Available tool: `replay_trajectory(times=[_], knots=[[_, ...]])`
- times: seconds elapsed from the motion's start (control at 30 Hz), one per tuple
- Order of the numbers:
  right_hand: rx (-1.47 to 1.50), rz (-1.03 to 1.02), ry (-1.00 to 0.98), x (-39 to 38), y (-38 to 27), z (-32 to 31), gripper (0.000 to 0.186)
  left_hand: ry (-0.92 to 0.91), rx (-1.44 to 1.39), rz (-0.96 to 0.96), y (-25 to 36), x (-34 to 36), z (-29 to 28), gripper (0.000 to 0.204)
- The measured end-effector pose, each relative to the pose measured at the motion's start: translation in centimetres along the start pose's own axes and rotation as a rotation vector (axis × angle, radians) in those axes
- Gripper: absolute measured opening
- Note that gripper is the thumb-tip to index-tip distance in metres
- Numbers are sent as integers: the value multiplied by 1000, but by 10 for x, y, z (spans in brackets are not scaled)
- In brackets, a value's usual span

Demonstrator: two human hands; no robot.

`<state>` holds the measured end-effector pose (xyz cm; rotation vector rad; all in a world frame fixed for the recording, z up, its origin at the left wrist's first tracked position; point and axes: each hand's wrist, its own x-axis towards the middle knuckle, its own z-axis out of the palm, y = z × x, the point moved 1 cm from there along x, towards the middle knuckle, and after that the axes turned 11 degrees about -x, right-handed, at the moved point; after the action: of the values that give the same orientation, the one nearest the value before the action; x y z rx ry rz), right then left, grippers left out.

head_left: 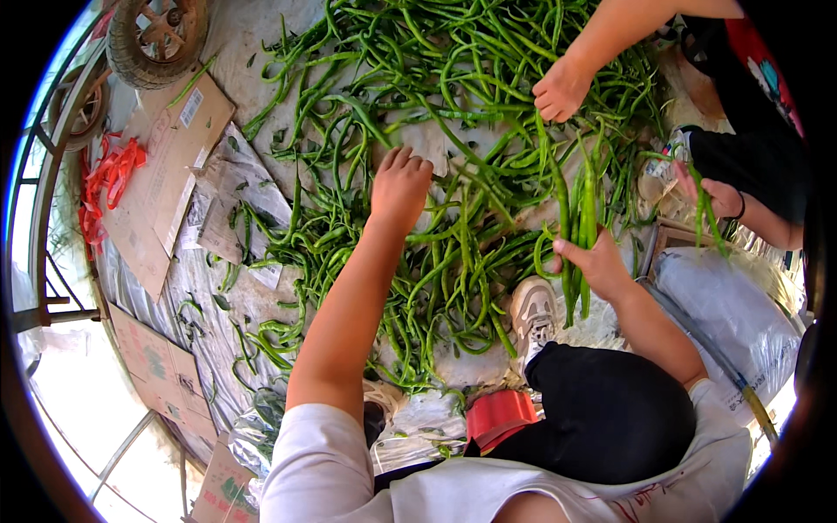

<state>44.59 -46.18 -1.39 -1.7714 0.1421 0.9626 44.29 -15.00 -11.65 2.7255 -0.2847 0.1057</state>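
Note:
Long green chili peppers (436, 296) lie in a wide loose heap on the sheet in front of me. My left hand (401, 187) is over the middle of the heap with its fingers curled in. One long pepper (370, 119) runs up and away from those fingertips, which close on its near end. My right hand (597, 266) is wrapped round an upright bunch of long green peppers (586, 205), with the thumb across the front. The bunch's ends stick out above and below the fist.
Another person's hand (560, 90) reaches over the heap, while their other hand (717, 199) holds a few peppers. Flattened cardboard (144, 200) and red ribbon (115, 170) lie left, near a wheel (159, 39). A red object (499, 417) is by my shoes; plastic-wrapped goods (724, 292) stand right.

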Motion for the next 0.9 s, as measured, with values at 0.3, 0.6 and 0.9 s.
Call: replay_trajectory(times=[0.3,0.6,0.9], knots=[[133,-18,-7,7,0,8,16,438,-2053,-1039,62,-72,-61,23],[180,-25,-24,-4,4,0,18,408,-2291,-1024,63,-84,-61,32],[245,72,88,1,17,-10,20,199,-386,-661,100,-86,-19,80]])
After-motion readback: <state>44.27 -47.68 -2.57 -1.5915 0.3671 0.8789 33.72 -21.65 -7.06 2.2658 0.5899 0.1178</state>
